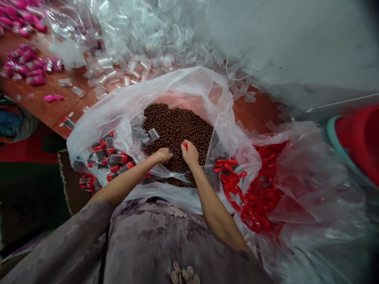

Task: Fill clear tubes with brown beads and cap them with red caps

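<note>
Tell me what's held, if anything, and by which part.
The right hand holds a red piece, its gripped part hidden. Whether the left hand holds anything cannot be told.

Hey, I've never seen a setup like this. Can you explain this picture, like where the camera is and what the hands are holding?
There's no machine here: these are a person's bare hands, filmed by a camera worn on their head, looking forward and down. The right hand holds a small red piece. The left hand, with a bracelet at its wrist, is at the small brown balls; whether it holds anything is unclear. Whitish plastic sheeting surrounds the balls. Red-capped containers lie to the left, loose red parts to the right, and clear containers beyond.
</note>
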A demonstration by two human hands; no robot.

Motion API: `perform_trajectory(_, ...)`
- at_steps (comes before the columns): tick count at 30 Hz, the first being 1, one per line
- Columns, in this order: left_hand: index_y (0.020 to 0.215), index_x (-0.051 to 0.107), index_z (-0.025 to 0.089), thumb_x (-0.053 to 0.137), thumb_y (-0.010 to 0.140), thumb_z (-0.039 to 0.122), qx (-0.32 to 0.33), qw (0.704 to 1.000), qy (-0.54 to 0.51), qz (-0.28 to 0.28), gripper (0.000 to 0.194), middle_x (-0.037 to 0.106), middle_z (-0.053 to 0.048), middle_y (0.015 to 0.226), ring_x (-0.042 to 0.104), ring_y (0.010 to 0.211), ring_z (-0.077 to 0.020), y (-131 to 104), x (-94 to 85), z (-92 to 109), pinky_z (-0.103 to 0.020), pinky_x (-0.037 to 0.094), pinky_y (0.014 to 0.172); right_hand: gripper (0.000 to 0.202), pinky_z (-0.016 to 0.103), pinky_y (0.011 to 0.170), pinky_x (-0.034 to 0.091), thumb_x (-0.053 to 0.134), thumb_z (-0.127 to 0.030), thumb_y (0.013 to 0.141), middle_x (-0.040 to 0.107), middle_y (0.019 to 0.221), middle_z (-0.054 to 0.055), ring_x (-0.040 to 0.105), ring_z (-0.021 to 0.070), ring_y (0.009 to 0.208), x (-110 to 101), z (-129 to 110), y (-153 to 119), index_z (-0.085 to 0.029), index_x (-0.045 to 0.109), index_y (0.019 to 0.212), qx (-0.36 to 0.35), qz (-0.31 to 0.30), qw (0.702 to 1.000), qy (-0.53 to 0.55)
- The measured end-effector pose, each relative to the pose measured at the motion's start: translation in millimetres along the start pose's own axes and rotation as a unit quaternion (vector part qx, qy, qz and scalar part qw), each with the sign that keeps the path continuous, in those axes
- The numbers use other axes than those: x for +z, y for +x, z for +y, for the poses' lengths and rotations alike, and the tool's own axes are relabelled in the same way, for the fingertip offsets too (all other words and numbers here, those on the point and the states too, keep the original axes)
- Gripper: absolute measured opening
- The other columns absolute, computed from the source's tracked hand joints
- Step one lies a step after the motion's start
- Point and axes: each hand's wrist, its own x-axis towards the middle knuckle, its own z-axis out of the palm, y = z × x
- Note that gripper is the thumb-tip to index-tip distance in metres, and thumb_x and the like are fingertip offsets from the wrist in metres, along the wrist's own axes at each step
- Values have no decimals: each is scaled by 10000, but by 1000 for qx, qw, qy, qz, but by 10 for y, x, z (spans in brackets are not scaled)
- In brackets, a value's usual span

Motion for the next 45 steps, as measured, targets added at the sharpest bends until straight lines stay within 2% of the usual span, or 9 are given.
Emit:
perform_trajectory(6,1059,503,93,472,833,267,35,982,-183,6,288,621,0,608,580,476,-90,37,183,-83,-191,472,489,282,354,866,424,409,-383,832,647,971,75,580,181,905,-28,-240,-138,-186,576,946,-47,-80,972,214)
perform_trajectory(11,987,595,95,714,623,349,230,874,-426,35,459,673,-56,863,618,718,-114,-58,174,-152,-254,490,731,216,328,923,400,452,-373,837,638,1011,45,560,142,986,-399,-365,-388,-202,554,921,-41,31,929,366)
perform_trajectory(14,929,623,92,750,551,399,273,844,-459,43,503,666,-77,945,599,859,-151,-109,117,-83,-301,442,857,201,237,639,475,497,-395,807,590,706,-26,560,96,633,-565,-416,-528,-205,530,862,27,65,924,376)
perform_trajectory(16,912,618,90,752,544,416,265,846,-462,37,510,664,-67,911,594,832,-148,-146,95,-21,-315,436,854,230,188,396,362,491,-433,795,448,551,-83,397,60,399,-613,-432,-600,-211,511,853,87,48,911,400)
perform_trajectory(21,944,573,108,739,572,422,295,837,-461,18,514,635,-46,907,582,817,-132,-284,96,68,-295,442,813,279,177,298,199,402,-469,802,391,533,-91,285,43,324,-642,-446,-714,-214,496,866,129,4,869,478)
perform_trajectory(27,954,576,108,673,679,380,392,847,-356,43,399,620,-75,926,570,863,-149,-467,29,106,-287,426,819,292,184,399,340,443,-416,829,505,633,-57,411,53,426,-791,-537,-780,-219,548,1018,31,34,921,386)
perform_trajectory(31,985,573,122,608,738,361,420,864,-271,68,345,612,-66,949,551,888,-149,-557,-33,133,-273,414,839,346,273,728,478,421,-396,852,650,901,19,596,143,814,-893,-566,-804,-217,592,1094,-44,27,968,247)
perform_trajectory(36,1041,542,125,540,776,387,405,882,-232,64,373,591,-55,951,527,883,-154,-635,-30,146,-265,409,832,377,353,977,388,348,-357,884,597,1180,31,524,179,1112,-893,-528,-826,-240,570,1165,-99,-8,980,172)
perform_trajectory(45,973,535,114,448,810,452,395,887,-232,55,386,549,-29,854,483,783,-126,-746,125,183,-223,400,732,428,339,992,391,304,-362,902,542,1264,37,507,166,1155,-821,-524,-1002,-230,468,1274,-86,-5,989,117)
